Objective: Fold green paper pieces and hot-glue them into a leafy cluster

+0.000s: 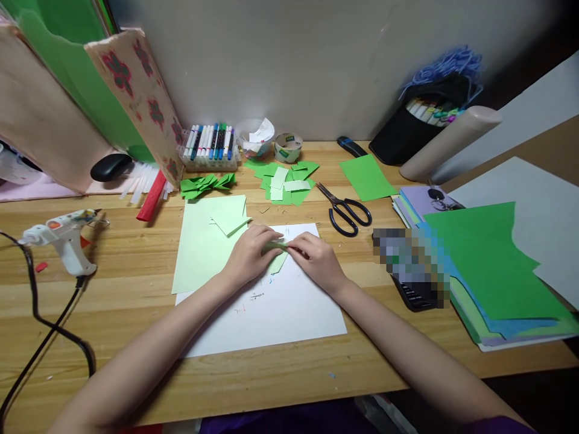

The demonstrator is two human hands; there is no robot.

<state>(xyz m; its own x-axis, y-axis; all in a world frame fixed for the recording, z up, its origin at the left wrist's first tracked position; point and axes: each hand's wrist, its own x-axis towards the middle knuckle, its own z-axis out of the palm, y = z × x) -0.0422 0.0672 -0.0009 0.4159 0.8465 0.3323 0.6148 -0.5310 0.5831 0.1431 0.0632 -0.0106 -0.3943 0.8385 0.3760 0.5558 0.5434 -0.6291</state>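
Between my two hands is a small folded piece of light green paper (pixel 279 263), above a white sheet (pixel 271 319) with a few coloured marks on it. My left hand (pixel 250 253) grips its left side with thumb and fingers. On the other side my right hand (pixel 315 258) pinches the paper's upper right end. Part of the fold is hidden by the fingers. To the left lies a larger light green sheet (pixel 203 253), with a folded light green piece (pixel 230 224) resting on its upper right part.
Scissors (pixel 346 211) lie beyond my right hand. Green paper pieces (pixel 289 181), a marker box (pixel 210 147) and a tape roll (pixel 288 147) line the back. A corded glue gun (pixel 67 241) lies at left, stacked coloured paper (pixel 497 265) at right.
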